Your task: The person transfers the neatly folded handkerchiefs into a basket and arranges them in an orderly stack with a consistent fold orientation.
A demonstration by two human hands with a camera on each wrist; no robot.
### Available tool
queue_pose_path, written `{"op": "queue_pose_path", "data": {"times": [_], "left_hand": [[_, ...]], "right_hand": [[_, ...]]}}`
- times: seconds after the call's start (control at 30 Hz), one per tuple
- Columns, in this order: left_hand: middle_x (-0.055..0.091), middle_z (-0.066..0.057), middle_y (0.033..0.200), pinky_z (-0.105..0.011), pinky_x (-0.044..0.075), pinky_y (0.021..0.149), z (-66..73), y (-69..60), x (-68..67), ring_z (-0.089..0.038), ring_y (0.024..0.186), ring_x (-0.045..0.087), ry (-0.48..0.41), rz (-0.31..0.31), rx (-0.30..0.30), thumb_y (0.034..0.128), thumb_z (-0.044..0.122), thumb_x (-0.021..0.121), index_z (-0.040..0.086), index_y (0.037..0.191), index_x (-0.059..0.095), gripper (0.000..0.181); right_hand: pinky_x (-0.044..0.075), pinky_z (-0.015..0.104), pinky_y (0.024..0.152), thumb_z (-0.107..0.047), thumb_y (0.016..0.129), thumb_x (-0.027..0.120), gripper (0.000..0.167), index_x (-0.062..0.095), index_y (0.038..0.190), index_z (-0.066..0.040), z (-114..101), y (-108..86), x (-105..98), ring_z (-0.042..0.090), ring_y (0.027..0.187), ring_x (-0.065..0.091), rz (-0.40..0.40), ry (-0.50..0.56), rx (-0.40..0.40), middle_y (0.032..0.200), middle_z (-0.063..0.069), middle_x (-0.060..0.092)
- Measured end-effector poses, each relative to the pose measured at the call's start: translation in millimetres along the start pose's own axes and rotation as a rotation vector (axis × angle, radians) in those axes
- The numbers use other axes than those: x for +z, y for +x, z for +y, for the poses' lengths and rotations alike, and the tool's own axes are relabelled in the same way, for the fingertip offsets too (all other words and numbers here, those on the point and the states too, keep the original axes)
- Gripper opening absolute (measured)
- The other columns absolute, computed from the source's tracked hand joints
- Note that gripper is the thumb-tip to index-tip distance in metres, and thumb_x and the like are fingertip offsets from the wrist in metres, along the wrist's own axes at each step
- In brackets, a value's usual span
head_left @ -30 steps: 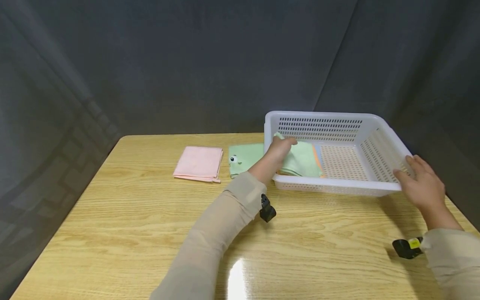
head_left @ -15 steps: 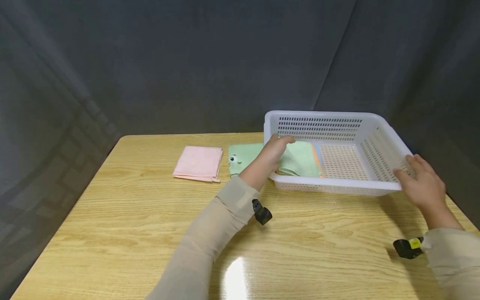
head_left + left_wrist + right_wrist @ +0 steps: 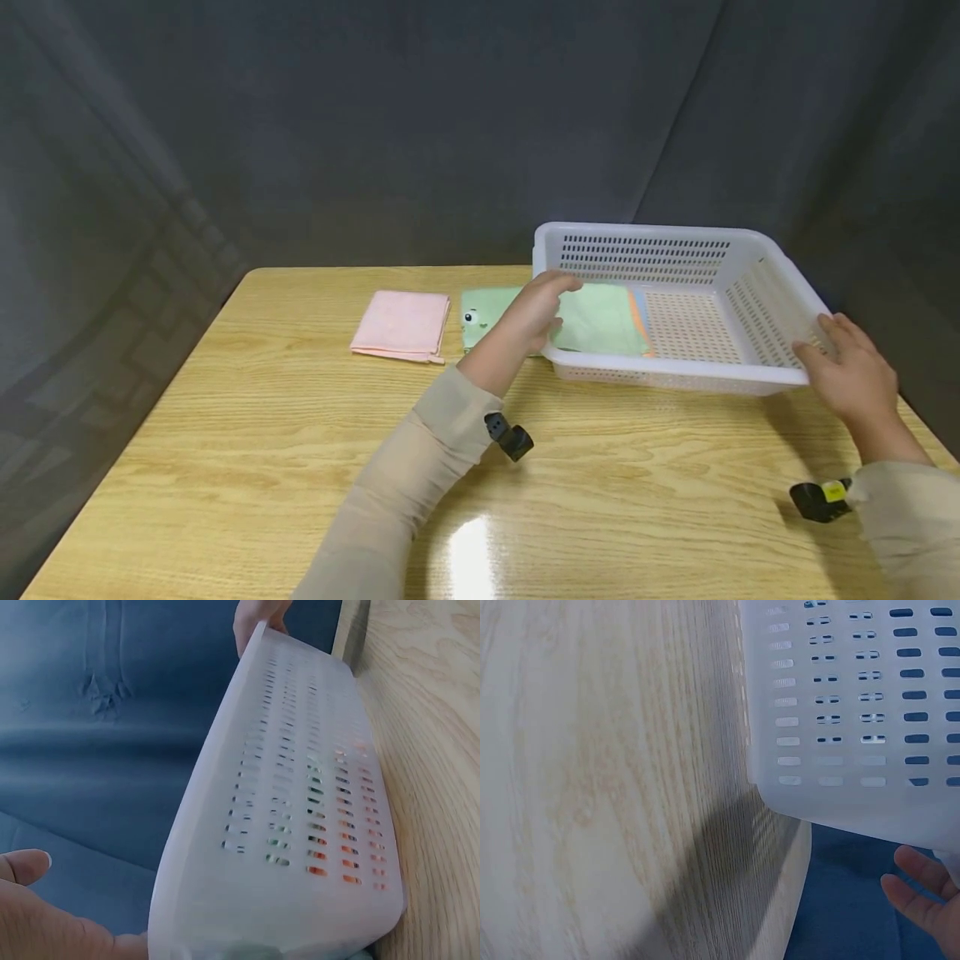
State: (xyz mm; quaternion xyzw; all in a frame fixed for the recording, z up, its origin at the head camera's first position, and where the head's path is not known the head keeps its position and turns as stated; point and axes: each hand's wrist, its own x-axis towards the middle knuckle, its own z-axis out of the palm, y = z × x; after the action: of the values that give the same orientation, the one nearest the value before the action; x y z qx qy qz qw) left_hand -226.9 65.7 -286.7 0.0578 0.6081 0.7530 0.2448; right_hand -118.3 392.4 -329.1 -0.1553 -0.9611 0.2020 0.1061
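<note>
A white plastic basket (image 3: 678,367) with slotted walls stands at the table's right side. My right hand (image 3: 855,371) grips its right front corner. In the right wrist view, a few fingertips (image 3: 919,889) show beside the corner. A folded light green towel (image 3: 600,317) with orange and blue edging lies flat at the basket's left end. My left hand (image 3: 525,317) is over the basket's left rim, fingers loosely extended and holding nothing. Partly hidden behind it is a second green towel (image 3: 487,304) with a cartoon eye, left of the basket.
A folded pink towel (image 3: 401,325) lies on the wooden table (image 3: 262,433), left of the green one. Dark cloth (image 3: 390,133) hangs behind the table. The basket's right end reaches the table's right edge.
My left hand has let go of the green towel's raised corner and drawn left to the basket's rim. The towel's corner now lies down. My right hand has kept its place.
</note>
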Motion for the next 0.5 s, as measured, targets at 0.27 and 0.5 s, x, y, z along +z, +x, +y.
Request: {"op": "queue_pose_path", "data": {"times": [0.27,0.5], "left_hand": [[0.019,-0.01,0.139,-0.039,0.03,0.094,0.2,-3.5,-13.8,-0.032,0.123,0.023,-0.074,-0.01,-0.005,0.0862,0.011,0.04,-0.001,0.128,0.033,0.044],[0.026,-0.02,0.133,-0.038,0.036,0.089,1.9,-7.4,-25.2,-0.03,0.116,0.034,-0.111,0.039,-0.022,0.0855,0.012,0.043,-0.002,0.128,0.033,0.045]], "right_hand": [[0.004,0.061,0.09,-0.03,0.09,0.032,0.06,0.009,0.134,0.004,1,0.6,-1,0.046,0.122,0.002,-0.008,0.011,-0.015,0.139,0.024,0.001],[0.002,0.061,0.09,-0.032,0.09,0.032,0.061,0.008,0.135,0.003,8,4.7,1,0.046,0.122,0.001,-0.018,0.022,-0.002,0.139,0.023,-0.001]]}}
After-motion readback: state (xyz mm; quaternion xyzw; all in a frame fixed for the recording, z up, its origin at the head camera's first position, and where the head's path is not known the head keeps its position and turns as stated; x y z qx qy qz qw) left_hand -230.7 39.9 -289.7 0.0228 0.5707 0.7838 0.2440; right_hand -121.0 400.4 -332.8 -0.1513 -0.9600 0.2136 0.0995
